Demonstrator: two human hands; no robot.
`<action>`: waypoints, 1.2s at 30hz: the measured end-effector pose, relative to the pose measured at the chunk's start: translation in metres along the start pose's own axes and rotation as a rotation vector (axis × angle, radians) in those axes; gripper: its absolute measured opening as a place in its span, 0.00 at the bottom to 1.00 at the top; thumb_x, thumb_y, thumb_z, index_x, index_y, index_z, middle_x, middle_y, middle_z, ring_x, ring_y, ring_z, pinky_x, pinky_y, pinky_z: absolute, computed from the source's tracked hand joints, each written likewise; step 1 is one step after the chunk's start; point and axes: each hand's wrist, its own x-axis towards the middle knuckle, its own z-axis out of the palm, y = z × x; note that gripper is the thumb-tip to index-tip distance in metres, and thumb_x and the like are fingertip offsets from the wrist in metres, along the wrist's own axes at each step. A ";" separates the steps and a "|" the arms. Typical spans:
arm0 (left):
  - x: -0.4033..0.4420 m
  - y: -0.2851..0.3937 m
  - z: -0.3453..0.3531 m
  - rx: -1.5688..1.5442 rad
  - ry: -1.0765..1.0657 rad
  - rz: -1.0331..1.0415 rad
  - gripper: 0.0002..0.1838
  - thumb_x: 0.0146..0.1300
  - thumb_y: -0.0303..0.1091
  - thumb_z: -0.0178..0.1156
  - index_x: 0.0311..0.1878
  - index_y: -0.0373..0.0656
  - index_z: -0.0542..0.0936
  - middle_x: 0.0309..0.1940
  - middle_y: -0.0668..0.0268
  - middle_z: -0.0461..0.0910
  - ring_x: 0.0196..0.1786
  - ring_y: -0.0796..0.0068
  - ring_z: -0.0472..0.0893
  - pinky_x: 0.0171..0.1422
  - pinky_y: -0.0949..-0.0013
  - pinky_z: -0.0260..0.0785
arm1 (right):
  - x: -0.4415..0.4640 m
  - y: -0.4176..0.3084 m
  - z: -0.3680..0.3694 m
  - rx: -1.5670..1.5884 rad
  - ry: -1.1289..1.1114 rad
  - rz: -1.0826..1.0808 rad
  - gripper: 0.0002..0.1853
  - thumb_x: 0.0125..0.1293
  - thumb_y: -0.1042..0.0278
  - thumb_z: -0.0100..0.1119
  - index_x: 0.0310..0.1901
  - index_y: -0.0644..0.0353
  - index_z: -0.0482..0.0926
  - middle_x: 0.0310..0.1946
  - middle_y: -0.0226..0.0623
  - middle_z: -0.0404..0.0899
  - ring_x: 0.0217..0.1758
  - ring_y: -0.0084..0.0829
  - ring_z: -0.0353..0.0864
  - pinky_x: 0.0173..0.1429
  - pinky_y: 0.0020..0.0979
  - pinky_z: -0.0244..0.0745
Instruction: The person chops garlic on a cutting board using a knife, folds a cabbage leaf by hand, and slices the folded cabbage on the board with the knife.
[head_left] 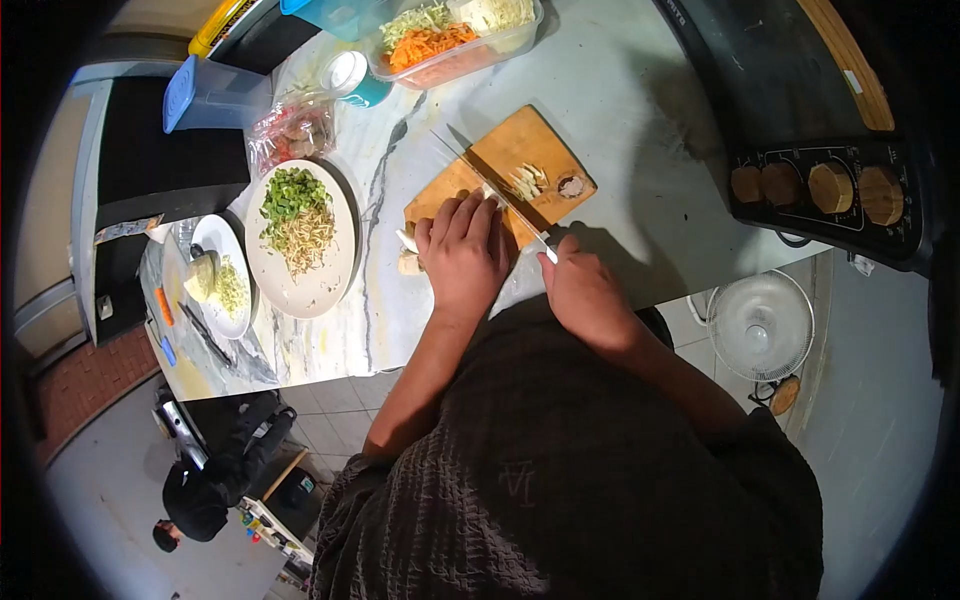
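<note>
My right hand (585, 288) is closed round the white handle of a kitchen knife (516, 215), whose long blade crosses the wooden cutting board (497, 137) at a slant. Just left of the blade, my left hand (463, 245) presses down with bent fingers on a whitish piece of food, mostly hidden beneath them. Thin pale strips (528, 182) lie on the board to the right of the blade, beside a round brownish-white end piece (571, 187). More whitish pieces (408, 262) show by the board's lower left edge, next to my left wrist.
Left of the board, a cream plate (328, 295) carries chopped greens and bean sprouts; a smaller white plate (232, 322) holds chopped pale bits. A clear container (470, 65) of shredded vegetables stands behind. At right is a black appliance with knobs (830, 188). Another person (205, 490) is at lower left.
</note>
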 end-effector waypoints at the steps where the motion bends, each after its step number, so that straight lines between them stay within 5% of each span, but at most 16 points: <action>1: 0.000 0.000 0.000 0.008 0.006 0.008 0.10 0.58 0.31 0.66 0.44 0.43 0.85 0.48 0.65 0.85 0.53 0.66 0.80 0.56 0.59 0.61 | 0.001 0.001 0.002 0.001 -0.002 0.000 0.17 0.75 0.59 0.50 0.40 0.70 0.70 0.30 0.61 0.82 0.37 0.61 0.83 0.42 0.52 0.79; 36: -0.005 -0.004 0.002 0.006 0.047 0.034 0.12 0.57 0.30 0.66 0.46 0.44 0.83 0.45 0.64 0.86 0.52 0.62 0.80 0.60 0.57 0.62 | -0.004 0.018 0.008 0.009 0.164 -0.011 0.18 0.75 0.56 0.51 0.41 0.68 0.72 0.31 0.60 0.82 0.38 0.62 0.82 0.43 0.55 0.77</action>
